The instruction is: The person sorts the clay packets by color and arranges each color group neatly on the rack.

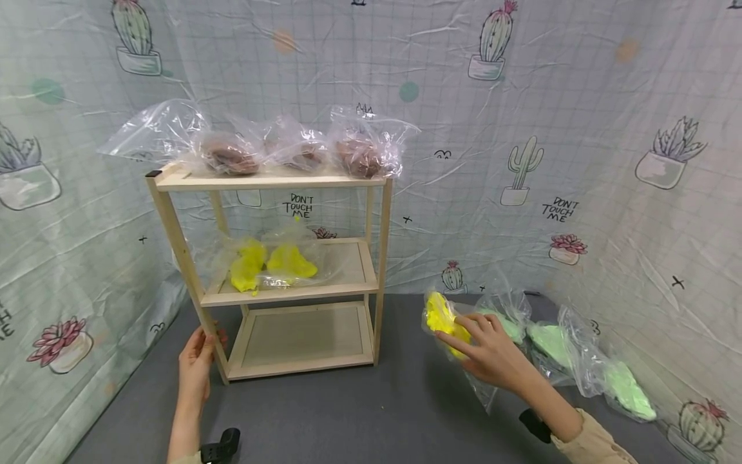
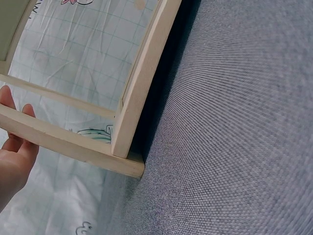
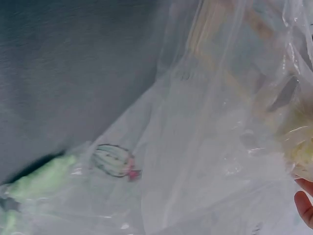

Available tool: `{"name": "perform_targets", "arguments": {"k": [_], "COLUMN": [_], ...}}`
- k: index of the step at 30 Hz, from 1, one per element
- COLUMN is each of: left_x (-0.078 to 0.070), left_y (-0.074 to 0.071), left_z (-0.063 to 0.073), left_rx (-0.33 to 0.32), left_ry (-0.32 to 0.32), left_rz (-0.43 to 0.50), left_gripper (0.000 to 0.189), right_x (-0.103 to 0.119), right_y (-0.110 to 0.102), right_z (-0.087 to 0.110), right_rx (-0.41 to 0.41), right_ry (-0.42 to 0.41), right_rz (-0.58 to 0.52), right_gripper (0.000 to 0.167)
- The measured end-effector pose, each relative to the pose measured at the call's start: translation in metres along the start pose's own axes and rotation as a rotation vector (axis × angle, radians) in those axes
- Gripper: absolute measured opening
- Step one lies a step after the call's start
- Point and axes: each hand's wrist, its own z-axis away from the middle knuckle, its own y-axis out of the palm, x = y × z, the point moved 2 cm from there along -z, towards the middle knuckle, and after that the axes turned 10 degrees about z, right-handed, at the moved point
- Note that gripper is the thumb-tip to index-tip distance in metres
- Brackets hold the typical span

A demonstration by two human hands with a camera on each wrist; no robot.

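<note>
My left hand (image 1: 197, 362) grips the lower front left post of a small wooden shelf rack (image 1: 290, 296); in the left wrist view its fingers (image 2: 28, 147) wrap the pale post (image 2: 73, 144). To the right of the rack, my right hand (image 1: 493, 348) holds a clear plastic bag with a bright yellow lump (image 1: 440, 316) inside, above the table. The right wrist view shows mostly the clear bag (image 3: 195, 147), with a few fingertips (image 3: 304, 208) at the right edge. Two bagged yellow lumps (image 1: 292, 261) lie on the middle shelf.
Three bagged brown lumps (image 1: 359, 158) sit on the top shelf. Several bags with pale green lumps (image 1: 551, 345) lie at the table's right side, close to my right forearm. A cactus-printed sheet (image 1: 440, 212) hangs behind and at both sides of the grey table (image 1: 324, 419).
</note>
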Motion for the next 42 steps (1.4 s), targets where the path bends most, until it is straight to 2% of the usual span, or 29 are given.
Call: {"name": "perform_targets", "arguments": {"k": [8, 10, 14, 21, 30, 35, 42], "left_x": [-0.001, -0.001, -0.001, -0.002, 0.000, 0.002, 0.001], "left_y": [0.002, 0.002, 0.002, 0.002, 0.001, 0.002, 0.002], "left_z": [-0.002, -0.002, -0.003, -0.004, 0.000, 0.000, 0.000], "left_rx": [0.000, 0.006, 0.018, 0.013, 0.022, 0.016, -0.057], "left_ry": [-0.005, 0.002, 0.013, 0.028, 0.020, 0.000, -0.037], "left_rz": [0.028, 0.035, 0.029, 0.015, 0.018, 0.016, -0.001], "left_gripper": [0.022, 0.022, 0.021, 0.021, 0.022, 0.021, 0.020], "right_x": [0.011, 0.013, 0.020, 0.036, 0.055, 0.063, 0.074], "right_y": [-0.024, -0.028, -0.033, -0.039, -0.037, -0.034, -0.025], "right_z": [-0.024, -0.029, -0.039, -0.065, -0.096, -0.110, -0.132], "right_rx": [-0.070, -0.087, -0.138, -0.264, -0.339, -0.416, -0.424], "right_ry": [-0.058, -0.068, -0.074, -0.071, -0.063, -0.043, 0.018], "right_rz": [0.015, 0.013, -0.010, -0.044, -0.042, -0.045, -0.048], "right_gripper": [0.080, 0.070, 0.033, 0.033, 0.031, 0.030, 0.032]}}
